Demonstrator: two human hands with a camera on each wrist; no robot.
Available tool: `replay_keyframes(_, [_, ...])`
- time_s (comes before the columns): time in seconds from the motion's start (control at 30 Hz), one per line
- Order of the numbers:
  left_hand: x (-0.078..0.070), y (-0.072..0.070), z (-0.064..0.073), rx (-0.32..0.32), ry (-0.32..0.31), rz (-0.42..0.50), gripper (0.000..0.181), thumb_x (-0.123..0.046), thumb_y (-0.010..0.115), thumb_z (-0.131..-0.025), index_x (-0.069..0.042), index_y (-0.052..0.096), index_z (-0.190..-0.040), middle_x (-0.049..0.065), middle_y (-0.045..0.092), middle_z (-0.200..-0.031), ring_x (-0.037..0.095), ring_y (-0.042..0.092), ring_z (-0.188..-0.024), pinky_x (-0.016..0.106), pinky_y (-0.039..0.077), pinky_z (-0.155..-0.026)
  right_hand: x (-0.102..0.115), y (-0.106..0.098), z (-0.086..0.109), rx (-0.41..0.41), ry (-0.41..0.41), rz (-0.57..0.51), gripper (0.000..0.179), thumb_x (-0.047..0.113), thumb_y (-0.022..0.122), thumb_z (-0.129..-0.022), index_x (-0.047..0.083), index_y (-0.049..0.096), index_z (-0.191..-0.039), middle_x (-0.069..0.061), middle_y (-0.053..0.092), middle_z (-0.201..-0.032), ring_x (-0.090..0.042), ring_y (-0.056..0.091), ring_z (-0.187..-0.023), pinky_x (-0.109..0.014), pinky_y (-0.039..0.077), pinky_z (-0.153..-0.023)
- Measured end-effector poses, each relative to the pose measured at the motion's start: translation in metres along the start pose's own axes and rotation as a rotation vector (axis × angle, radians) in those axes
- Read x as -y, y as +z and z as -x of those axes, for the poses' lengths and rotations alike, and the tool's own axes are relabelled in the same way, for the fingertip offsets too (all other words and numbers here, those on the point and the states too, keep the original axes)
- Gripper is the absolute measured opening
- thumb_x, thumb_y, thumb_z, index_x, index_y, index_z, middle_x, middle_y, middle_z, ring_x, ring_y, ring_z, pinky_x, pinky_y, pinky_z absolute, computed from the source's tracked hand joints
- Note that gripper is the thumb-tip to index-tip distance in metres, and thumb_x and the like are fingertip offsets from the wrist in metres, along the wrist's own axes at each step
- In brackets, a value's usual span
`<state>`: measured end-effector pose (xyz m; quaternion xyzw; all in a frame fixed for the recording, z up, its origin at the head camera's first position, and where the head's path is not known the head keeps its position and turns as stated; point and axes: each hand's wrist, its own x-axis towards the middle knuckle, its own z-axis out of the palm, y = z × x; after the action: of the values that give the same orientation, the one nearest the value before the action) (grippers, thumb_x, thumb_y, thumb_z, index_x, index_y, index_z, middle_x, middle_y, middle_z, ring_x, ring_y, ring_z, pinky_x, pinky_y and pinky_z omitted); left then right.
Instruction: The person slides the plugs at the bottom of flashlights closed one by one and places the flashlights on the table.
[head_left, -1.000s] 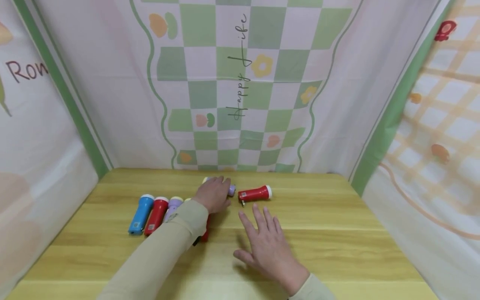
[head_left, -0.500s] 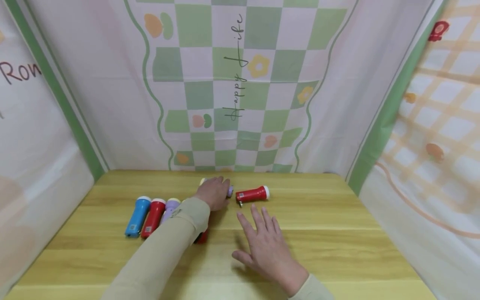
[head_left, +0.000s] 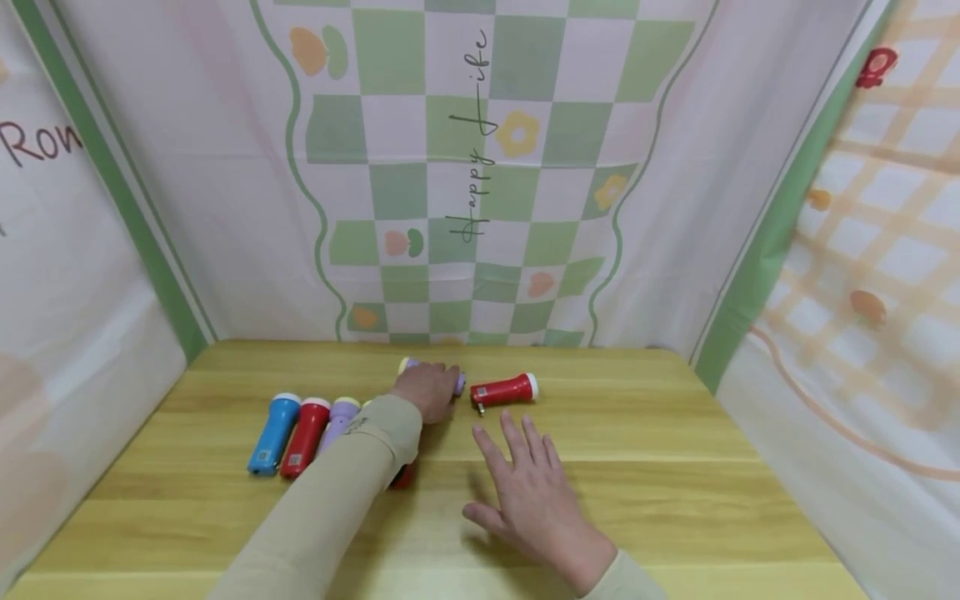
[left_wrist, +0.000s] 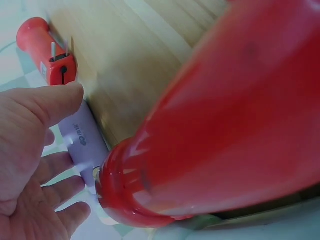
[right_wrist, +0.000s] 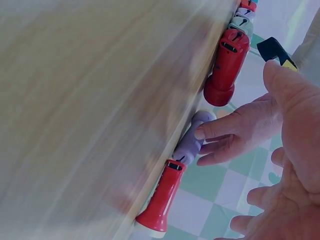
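Note:
My left hand (head_left: 427, 390) lies over a purple flashlight (left_wrist: 82, 135) near the table's back edge. In the left wrist view the fingers are spread and fairly straight beside its body, and the thumb reaches across its plug end. A red flashlight (head_left: 505, 390) lies just to the right, white head pointing right, metal plug prongs folded out. Large and close in the left wrist view is another red flashlight (left_wrist: 225, 130). My right hand (head_left: 536, 500) is spread over the right middle of the table, holding nothing.
Left of the hands, a row includes a blue flashlight (head_left: 274, 437), a red flashlight (head_left: 306, 437) and a purple flashlight (head_left: 339, 423); my left forearm hides others. A greenish flashlight (right_wrist: 242, 24) shows in the right wrist view. Printed cloth (head_left: 480, 192) closes off the table's back and sides.
My left hand has drawn slightly back toward me, baring more of the purple flashlight's yellow-rimmed head. The view has shifted a little. My right hand keeps its pose.

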<state>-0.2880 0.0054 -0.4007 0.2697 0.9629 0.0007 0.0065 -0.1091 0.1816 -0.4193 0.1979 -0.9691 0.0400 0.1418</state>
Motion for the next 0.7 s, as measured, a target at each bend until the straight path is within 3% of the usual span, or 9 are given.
replay_keyframes(0.4, [-0.0002, -0.0027, 0.0005, 0.045, -0.018, -0.030, 0.036, -0.032, 0.078, -0.094, -0.010, 0.070, -0.122, 0.011, 0.068, -0.114, 0.032, 0.067, -0.105, 0.045, 0.058, -0.092, 0.0015, -0.0012, 0.0005, 0.006, -0.004, -0.004, 0.096, 0.067, 0.070, -0.089, 0.020, 0.032, -0.164, -0.027, 0.029, -0.166, -0.055, 0.032, -0.149, -0.071, 0.033, -0.117])
replay_keyframes(0.7, [-0.0019, -0.0038, -0.0009, 0.069, -0.005, -0.057, 0.023, -0.014, 0.071, -0.096, -0.013, 0.073, -0.119, 0.013, 0.066, -0.120, 0.033, 0.066, -0.109, 0.046, 0.057, -0.096, 0.0020, -0.0012, 0.0011, -0.005, 0.000, -0.017, 0.096, 0.065, 0.072, -0.088, 0.020, 0.033, -0.164, -0.027, 0.030, -0.166, -0.055, 0.032, -0.148, -0.072, 0.033, -0.116])
